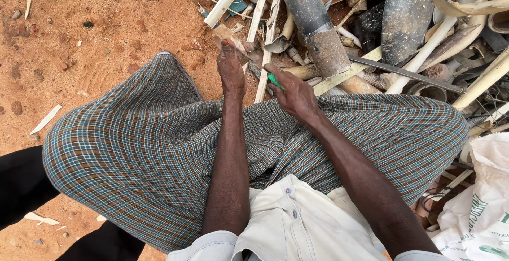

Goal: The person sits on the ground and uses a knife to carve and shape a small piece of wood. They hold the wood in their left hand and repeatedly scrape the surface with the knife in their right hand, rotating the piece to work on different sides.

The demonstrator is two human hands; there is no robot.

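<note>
I sit over red soil with a checked cloth [143, 144] stretched across my knees. My left hand [230, 70] reaches forward between my knees and grips a pale flat scrap piece [227, 33] at its tip. My right hand [294, 94] is closed around a small green-handled tool [274, 81], whose tip points toward the piece held by the left hand. The two hands are close together, just in front of a heap of scrap pipes.
A pile of white plastic strips [265, 22], a dark grey pipe [310, 17], a black pipe [405, 17] and a metal bar [403, 72] lies ahead and to the right. A white woven sack [477, 208] sits at lower right. Stones dot the red soil [79, 38].
</note>
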